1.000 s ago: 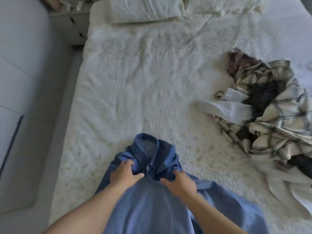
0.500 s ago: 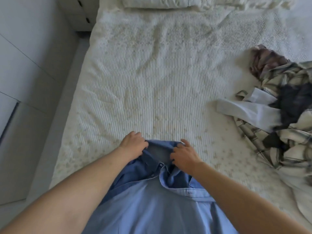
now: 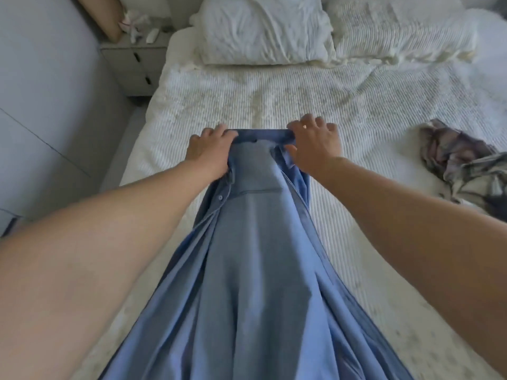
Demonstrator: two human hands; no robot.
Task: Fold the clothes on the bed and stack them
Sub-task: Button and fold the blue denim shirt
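L hand (image 3: 210,150) gripping blue shirt (image 3: 247,256) collar's left end, R hand (image 3: 315,145) pinching right end, on bed (image 3: 274,100)

Ahead of you two white pillows (image 3: 263,28) at the bed's head edge, a grey drawered nightstand (image 3: 131,64) beside its far-left corner, small pale items (image 3: 137,31) on top, too blurred to name
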